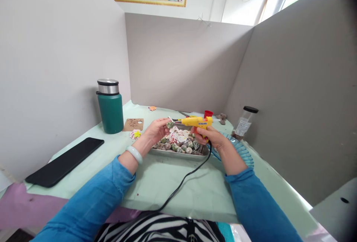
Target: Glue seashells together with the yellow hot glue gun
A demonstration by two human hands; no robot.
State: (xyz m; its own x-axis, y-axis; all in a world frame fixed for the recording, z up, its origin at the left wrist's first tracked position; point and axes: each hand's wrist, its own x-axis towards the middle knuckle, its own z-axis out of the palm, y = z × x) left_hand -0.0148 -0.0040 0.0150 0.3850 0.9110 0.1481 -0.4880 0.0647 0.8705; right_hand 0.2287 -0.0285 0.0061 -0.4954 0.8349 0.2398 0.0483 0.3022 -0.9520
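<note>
My right hand [208,134] is wrapped round the handle of a yellow glue gun [196,121], its nozzle pointing left. At the nozzle tip, my left hand [158,130] pinches a small greenish shell-like piece [169,124] with something thin and white above it. Below both hands lies a metal tray [178,155] filled with many small round green and brown pieces, with white and pink flower-like pieces on top. A black cord [182,183] runs from the gun down to the table's front edge.
On the left stand a green bottle [111,111], a black phone-like slab [67,162], a brown card [128,124] and a flower piece [135,134]. To the right are a blue ribbed plate [244,152], a clear jar [244,123] and a red cup [208,114]. Grey partitions [184,59] enclose the table.
</note>
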